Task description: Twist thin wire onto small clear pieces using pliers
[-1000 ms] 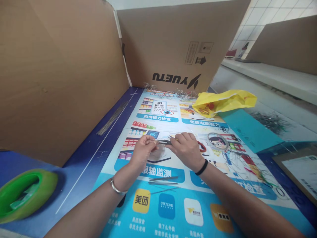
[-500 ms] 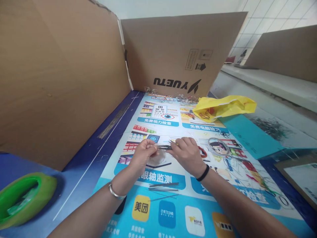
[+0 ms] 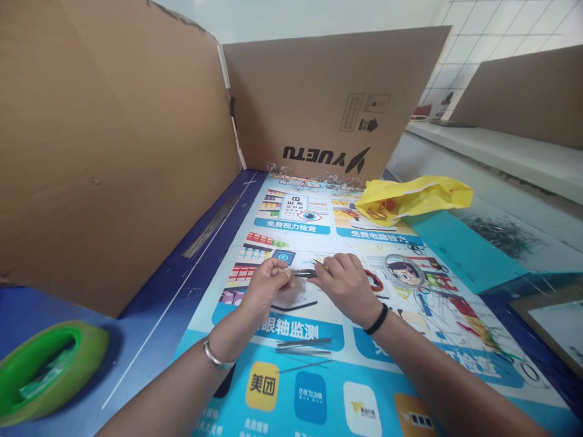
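Note:
My right hand (image 3: 348, 285) is closed round a pair of dark, slim-jawed pliers (image 3: 304, 274), whose jaws point left. A thin pointed piece also sticks out near its knuckles. At the tips of the jaws my left hand (image 3: 268, 285) pinches with thumb and forefinger; what lies in that pinch is too small to name. Just below the fingers, a clear round dish or lid (image 3: 291, 294) rests on the printed sheet (image 3: 359, 340). Closer to me several short dark strips (image 3: 304, 347) lie in a loose bundle. A red ring-shaped piece (image 3: 375, 280) sits beyond my right wrist.
Cardboard panels (image 3: 314, 91) wall off the back and left. Green tape (image 3: 54, 370) lies front left, thin wires (image 3: 212, 227) beside the sheet's left edge. At right are a yellow bag (image 3: 428, 195), a teal folder (image 3: 460, 249), a wire tangle (image 3: 498, 237) and scattered scraps.
Both hands and the pliers hold nearly the same pose. The whole view has shifted slightly, so things sit a little lower and further right.

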`<action>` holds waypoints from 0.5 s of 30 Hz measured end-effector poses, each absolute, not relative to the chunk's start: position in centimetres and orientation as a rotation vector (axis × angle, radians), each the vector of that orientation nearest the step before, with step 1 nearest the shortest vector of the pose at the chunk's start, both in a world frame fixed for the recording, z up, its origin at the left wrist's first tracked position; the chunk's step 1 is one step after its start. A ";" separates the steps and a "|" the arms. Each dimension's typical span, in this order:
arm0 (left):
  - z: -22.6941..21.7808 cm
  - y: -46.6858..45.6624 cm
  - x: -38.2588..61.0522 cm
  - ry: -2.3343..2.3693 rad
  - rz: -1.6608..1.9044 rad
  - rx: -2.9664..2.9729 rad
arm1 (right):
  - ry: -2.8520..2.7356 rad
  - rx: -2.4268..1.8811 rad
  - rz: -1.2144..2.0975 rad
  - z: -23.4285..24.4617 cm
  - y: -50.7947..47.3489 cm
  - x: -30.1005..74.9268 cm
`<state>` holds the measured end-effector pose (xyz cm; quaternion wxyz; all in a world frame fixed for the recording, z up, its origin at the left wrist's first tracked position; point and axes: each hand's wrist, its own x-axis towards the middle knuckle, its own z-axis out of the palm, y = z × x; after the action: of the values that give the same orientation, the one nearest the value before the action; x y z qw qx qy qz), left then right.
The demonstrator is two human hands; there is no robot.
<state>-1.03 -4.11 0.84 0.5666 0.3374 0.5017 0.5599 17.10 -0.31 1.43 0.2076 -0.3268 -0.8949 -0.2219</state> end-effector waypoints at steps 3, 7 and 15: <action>1.0 -4.1 -0.9 1.172 1.319 0.773 | -2.476 -0.959 -0.635 1.5 -0.5 17.0; 1.1 -4.2 -0.9 1.184 1.320 0.782 | -2.450 -0.989 -0.669 1.5 -0.6 16.9; 1.0 -4.1 -0.9 1.200 1.317 0.766 | -2.428 -0.905 -0.697 1.4 -0.5 17.0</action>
<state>-0.92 -4.09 0.99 0.5654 0.3258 0.5102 0.5602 17.01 -0.54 1.42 0.2274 -0.3284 -0.8812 -0.2528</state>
